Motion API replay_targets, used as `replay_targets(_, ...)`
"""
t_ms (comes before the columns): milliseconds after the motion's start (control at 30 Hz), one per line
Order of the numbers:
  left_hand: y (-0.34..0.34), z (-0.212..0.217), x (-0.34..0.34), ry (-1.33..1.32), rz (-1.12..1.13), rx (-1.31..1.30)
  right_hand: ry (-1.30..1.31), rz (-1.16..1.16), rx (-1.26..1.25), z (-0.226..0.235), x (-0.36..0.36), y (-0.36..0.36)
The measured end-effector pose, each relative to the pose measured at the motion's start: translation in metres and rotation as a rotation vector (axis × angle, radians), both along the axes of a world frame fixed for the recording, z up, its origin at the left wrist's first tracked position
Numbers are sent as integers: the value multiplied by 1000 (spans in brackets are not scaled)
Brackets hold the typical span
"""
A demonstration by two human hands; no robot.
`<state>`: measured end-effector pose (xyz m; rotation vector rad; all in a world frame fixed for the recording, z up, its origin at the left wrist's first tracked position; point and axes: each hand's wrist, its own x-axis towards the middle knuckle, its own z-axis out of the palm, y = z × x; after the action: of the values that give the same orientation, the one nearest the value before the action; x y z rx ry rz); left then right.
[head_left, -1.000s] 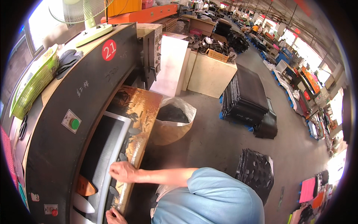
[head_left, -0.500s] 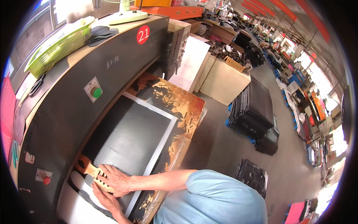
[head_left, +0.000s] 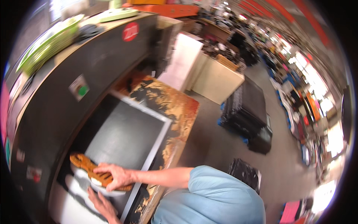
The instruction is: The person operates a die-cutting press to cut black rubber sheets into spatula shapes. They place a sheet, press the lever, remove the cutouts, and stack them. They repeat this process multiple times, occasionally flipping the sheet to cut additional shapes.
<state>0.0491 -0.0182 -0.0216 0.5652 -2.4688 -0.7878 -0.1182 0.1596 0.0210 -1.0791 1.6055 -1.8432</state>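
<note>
An orange-brown, sole-shaped cutting die (head_left: 85,163) with slots along it lies tilted over a black sheet (head_left: 119,130). My right hand (head_left: 117,176) grips its near part, fingers curled over the top and side. Beside and below it, my left hand (head_left: 101,206) has its fingers stretched out and appears to hold nothing. Just left of that hand are pale, rounded sole-like shapes (head_left: 80,179), blurred by motion. A light grey strip (head_left: 151,156) frames the sheet's right and far edges.
A dark machine beam (head_left: 97,63) with a green button (head_left: 83,90) crosses on the left; a green basket (head_left: 48,44) stands on top. The worn work board (head_left: 182,104) carries black scraps. Stacked black sheets (head_left: 246,112) and a pale cabinet (head_left: 218,82) stand beyond.
Both hands were flat by the die; now my right hand grips it and it has turned and tipped. My left hand has come away toward me. The whole view has shifted slightly.
</note>
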Motion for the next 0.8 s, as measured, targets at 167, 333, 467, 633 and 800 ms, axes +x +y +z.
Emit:
replay_targets(167,35,-26,14,42,-177,465,137,-242,84,-23,17,0)
replay_targets(333,60,-39,0,-27,-158,533,-140,-116,-84,-26,5,3)
replay_targets(467,71,-15,-11,62,-96,526,-97,-111,-101,-22,4,5)
replay_targets(633,81,6,-26,109,-98,950,-14,-192,-32,-21,8,-2)
replay_targets(800,94,7,-39,241,-181,846,-66,-102,-88,-18,-10,0)
